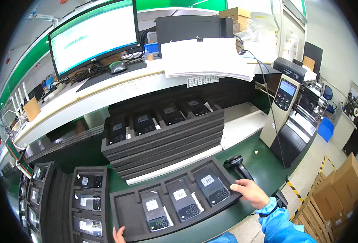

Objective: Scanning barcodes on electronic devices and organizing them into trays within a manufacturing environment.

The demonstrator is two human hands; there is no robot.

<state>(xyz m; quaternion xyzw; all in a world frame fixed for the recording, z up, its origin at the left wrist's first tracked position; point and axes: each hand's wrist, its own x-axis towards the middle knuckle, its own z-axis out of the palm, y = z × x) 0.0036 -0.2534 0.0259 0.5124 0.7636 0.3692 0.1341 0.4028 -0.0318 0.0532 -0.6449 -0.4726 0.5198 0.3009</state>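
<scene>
A black foam tray (126,208) lies tilted across the green bench in front of me. Three dark phones sit in its slots: a left one (149,213), a middle one (178,201) and a right one (216,188), each bearing a white label. The leftmost slot shows bare foam. My right hand (252,193) grips the tray's right end, thumb on top. At the near left corner, the fingers of my left hand (119,234) hold the tray's edge; the rest of that hand is cut off by the frame.
Behind stands a stack of foam trays (167,139) with phones on top. More phone trays (76,202) stand at the left. A handheld scanner (237,164) lies beyond my right hand, near a label printer (290,109). A monitor (94,36) and papers (205,56) occupy the shelf.
</scene>
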